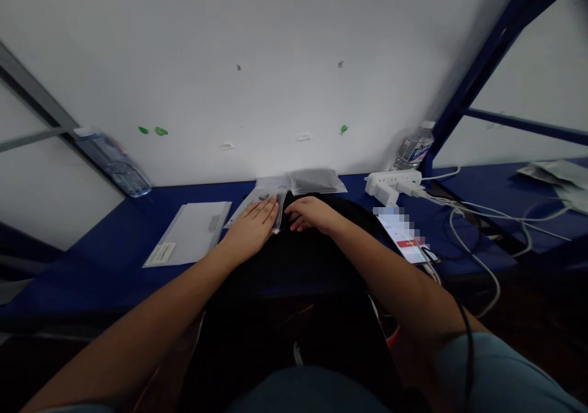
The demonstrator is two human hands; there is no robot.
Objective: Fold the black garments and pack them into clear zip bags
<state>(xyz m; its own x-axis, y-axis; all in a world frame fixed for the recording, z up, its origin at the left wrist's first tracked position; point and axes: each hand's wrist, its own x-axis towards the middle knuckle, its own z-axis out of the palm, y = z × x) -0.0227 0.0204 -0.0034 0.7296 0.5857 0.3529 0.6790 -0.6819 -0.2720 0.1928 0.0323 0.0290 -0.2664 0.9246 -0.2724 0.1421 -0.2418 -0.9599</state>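
Note:
My left hand [256, 222] lies flat, fingers stretched out, on a clear plastic zip bag [245, 211] near the table's front. Beside it my right hand [313, 214] is curled at the bag's right edge, its fingertips closed on black cloth [288, 200] that bunches there. The black cloth spreads right under my right wrist and over the front edge. How much of it is inside the bag I cannot tell. Behind my hands lies a second clear bag [316, 181] with something grey or dark in it.
To the left, flat white packets [190, 232] with labels lie on the blue table [160, 201]. Plastic bottles stand at the back left [114, 163] and back right [416, 146]. A white power strip [392, 180], cables [463, 208] and a lit phone [402, 235] are at the right.

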